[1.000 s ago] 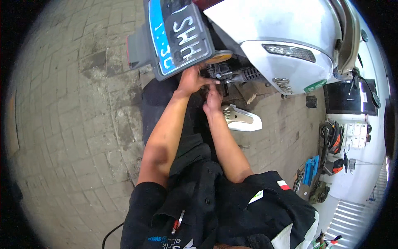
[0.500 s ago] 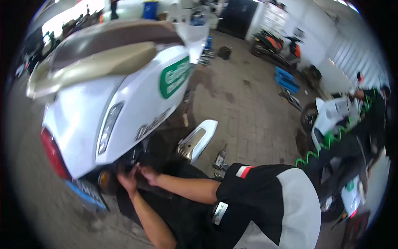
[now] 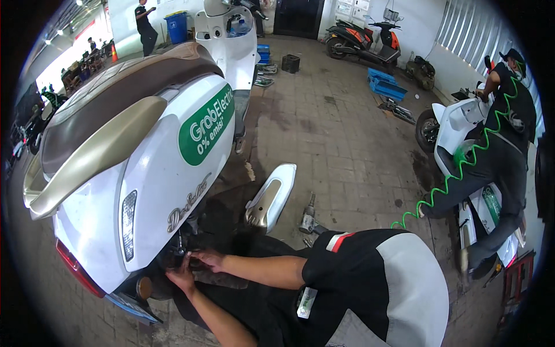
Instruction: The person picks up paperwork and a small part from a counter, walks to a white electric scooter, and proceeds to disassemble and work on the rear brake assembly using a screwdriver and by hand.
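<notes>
Low at the rear side of a white scooter, both hands meet beneath the body panel, beside the dark rear parts. My left hand reaches up from below, its fingers bent together around something small. From the right comes my right hand, its fingertips closed close to those of the left. What the fingers grip is too small and dark to name. A shiny metal rod-like part shows just above the left fingertips. The wheel area behind the hands lies in shadow.
A white and gold trim panel and a power wrench lie on the paved floor. Blue toolboxes sit farther off. At right a co-worker bends over another white scooter, near a green coiled hose.
The view has shifted, showing more of the room at the top. Both hands stay together under the scooter's side, with fingertips still close to each other.
</notes>
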The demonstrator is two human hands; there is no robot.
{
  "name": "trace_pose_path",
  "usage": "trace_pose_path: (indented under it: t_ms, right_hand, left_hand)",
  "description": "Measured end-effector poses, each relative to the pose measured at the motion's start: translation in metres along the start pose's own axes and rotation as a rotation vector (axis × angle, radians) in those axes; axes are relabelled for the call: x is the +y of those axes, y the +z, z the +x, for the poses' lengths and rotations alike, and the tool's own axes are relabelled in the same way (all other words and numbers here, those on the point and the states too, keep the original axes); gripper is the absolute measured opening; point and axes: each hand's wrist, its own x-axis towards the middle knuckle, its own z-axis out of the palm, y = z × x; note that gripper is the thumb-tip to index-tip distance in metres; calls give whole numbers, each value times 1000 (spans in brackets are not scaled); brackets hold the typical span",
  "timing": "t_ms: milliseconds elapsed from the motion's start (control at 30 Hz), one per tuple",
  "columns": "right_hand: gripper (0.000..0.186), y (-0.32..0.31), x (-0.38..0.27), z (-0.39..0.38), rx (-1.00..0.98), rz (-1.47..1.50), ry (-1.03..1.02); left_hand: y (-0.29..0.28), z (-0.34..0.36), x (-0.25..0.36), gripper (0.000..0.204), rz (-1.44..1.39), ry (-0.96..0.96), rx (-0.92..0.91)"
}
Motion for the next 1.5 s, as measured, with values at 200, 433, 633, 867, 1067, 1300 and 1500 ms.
trace_pose_path:
  t_ms: [200,433,633,867,1067,1300,1500]
  right_hand:
    - [37,-35,6,22,124,-246,24]
    - [26,-34,-1,9,119,-150,-90]
    - [25,13,-18,-18,-71,98,69]
    - [20,-5,-17,-9,49,-28,13]
    - [21,-32,7,13,-22,53,-41]
    - [24,0,-16,-13,-33,170,81]
    - [29,-48,1,4,127,113,-73]
  left_hand:
    - [20,2,30,38,63,81,-14]
    - [31,-2,36,36,110,1,-46]
    - [11,2,17,28,-49,-45,-18]
    - [26,1,60,25,-87,117,15]
    - [28,0,40,23,-93,-64,-74]
    - [21,3,29,31,-49,52,-39]
    - [56,1,46,32,-86,-85,-74]
